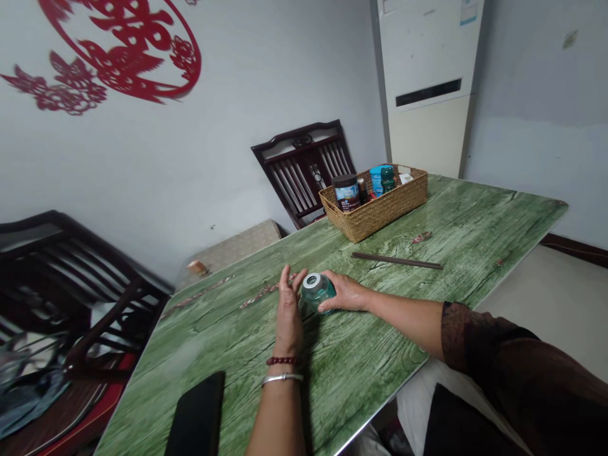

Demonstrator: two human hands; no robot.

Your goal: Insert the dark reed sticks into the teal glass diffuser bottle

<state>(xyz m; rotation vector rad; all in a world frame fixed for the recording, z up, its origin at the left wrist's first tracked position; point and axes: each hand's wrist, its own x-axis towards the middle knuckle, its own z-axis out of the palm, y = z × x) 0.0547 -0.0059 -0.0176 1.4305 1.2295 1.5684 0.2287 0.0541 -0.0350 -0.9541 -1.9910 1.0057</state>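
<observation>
a squat, see-through teal bottle with a pale ring collar (319,299) is near the middle of the green wood-grain tabletop (247,342), between my two hands; i cannot tell whether its base is fully seated. my right hand (349,293) is curled around its right side, thumb in front and fingers behind. my left hand (287,310) is open and holds nothing, its fingers spread and raised just beside the bottle's left side; contact there cannot be made out.

handling: the bottle is probably light to moderate in weight, stiff and smooth-walled, so likely to slip in a damp grip, and fragile if it is glass. the best hold seems to be around the widest part of the body, with the collar left uncovered.

surroundings: two thin dark-brown sticks (397,260) lie to the right, beyond my right hand, with the rectangular woven tan basket (380,215) behind them. the flat black slab (197,411) lies nearer, left of my left forearm (278,411). my right forearm (406,313) crosses above the near edge; the widest room for moving is leftward, between the slab and the far edge.
</observation>
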